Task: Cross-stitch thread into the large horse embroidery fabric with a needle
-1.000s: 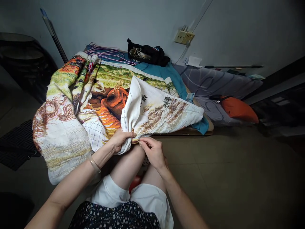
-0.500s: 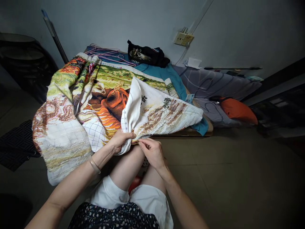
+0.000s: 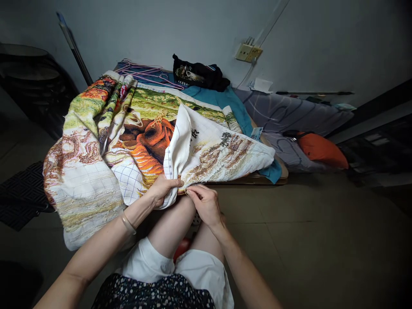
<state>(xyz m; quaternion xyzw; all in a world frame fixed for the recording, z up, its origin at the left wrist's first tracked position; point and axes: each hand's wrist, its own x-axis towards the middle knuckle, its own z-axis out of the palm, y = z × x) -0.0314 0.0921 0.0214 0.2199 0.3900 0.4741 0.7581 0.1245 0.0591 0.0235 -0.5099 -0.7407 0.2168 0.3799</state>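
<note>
A large cross-stitch cloth (image 3: 219,159) is spread over the low table and over my knees, its right part folded back to show the reverse with brown and beige stitches. My left hand (image 3: 161,191) is closed on its front edge, thumb on top of the white gridded border. Just to the right, my right hand (image 3: 206,204) pinches at the same edge with thumb and forefinger. What lies between those fingertips is too small to make out. Loose yellow thread (image 3: 160,118) rests in a tangle on the orange stitched area.
Pink hangers (image 3: 141,68) and a black bag (image 3: 199,75) lie at the table's back, on teal fabric (image 3: 209,95). An orange bag (image 3: 322,148) sits on a grey covered surface to the right. A wall socket (image 3: 248,52) with a cable is behind.
My right fingertips have shifted very slightly at the cloth's edge, still pinched. My left hand and the cloth have stayed in place.
</note>
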